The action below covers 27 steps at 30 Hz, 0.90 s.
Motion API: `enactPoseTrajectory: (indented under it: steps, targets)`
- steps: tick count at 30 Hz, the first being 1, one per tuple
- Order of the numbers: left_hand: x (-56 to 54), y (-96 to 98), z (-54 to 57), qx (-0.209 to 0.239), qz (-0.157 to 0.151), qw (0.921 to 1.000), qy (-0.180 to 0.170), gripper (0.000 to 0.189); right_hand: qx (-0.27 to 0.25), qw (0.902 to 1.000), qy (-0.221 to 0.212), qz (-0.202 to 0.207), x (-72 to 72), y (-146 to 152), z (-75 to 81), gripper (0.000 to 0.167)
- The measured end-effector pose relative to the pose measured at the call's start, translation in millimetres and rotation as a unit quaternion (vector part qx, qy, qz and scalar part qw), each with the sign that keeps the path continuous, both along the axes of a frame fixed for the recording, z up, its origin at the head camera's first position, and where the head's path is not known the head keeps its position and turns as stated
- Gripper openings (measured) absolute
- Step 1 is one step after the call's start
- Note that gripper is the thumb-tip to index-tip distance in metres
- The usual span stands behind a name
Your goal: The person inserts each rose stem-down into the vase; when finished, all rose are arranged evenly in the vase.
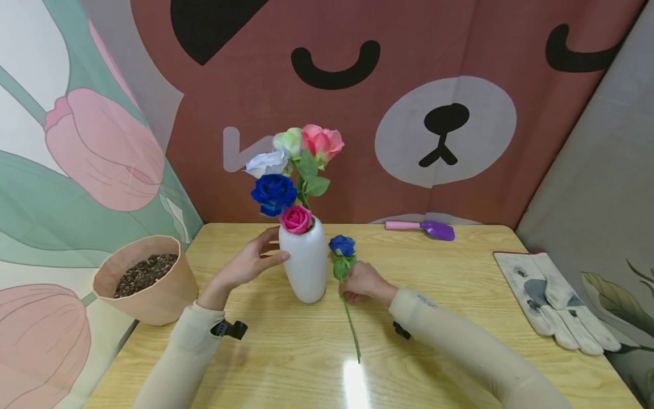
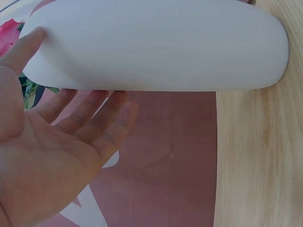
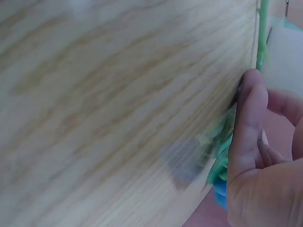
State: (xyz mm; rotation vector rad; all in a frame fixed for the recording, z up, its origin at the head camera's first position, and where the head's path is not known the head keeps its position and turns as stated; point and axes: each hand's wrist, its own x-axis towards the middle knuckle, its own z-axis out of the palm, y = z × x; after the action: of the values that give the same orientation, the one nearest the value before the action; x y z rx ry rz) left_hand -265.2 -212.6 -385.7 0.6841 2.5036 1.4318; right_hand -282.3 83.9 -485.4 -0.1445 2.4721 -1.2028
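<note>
A white vase (image 1: 305, 267) stands upright on the wooden table, holding several artificial roses, among them a dark blue rose (image 1: 274, 194) and a magenta rose (image 1: 296, 219). My left hand (image 1: 250, 258) is at the vase's left side. Its thumb touches the front near the top, while the fairly straight fingers reach partly behind the vase in the left wrist view. To the right of the vase, my right hand (image 1: 364, 282) pinches the green stem (image 3: 262, 42) of a smaller blue rose (image 1: 342, 245). That bloom points away from me, with its stem end towards the table's front.
A peach flowerpot (image 1: 153, 304) with dark soil stands at the left. A purple trowel (image 1: 436, 230) with a pink handle lies at the back edge. Patterned white work gloves (image 1: 552, 301) lie at the right. A bear-print cloth (image 1: 347, 108) hangs behind the table.
</note>
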Motion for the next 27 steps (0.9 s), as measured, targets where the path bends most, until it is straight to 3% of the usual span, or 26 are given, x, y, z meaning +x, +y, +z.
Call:
enactPoseTrajectory:
  steps: [9,22,27]
  targets:
    - [-1.3,-0.4,0.4,0.003,-0.005,1.0,0.001,0.072,-0.014,0.9996,0.014,-0.019,-1.8,5.4,8.5,0.016]
    - [-0.2,0.0,1.1,0.0,-0.002,1.0,-0.001,0.072,-0.078,0.9961,0.004,-0.04,-7.1,12.1,18.0,0.01]
    - [-0.5,-0.5,-0.8,-0.001,-0.003,1.0,-0.003,0.071,-0.105,0.9939,0.001,-0.033,-7.4,16.5,24.7,0.017]
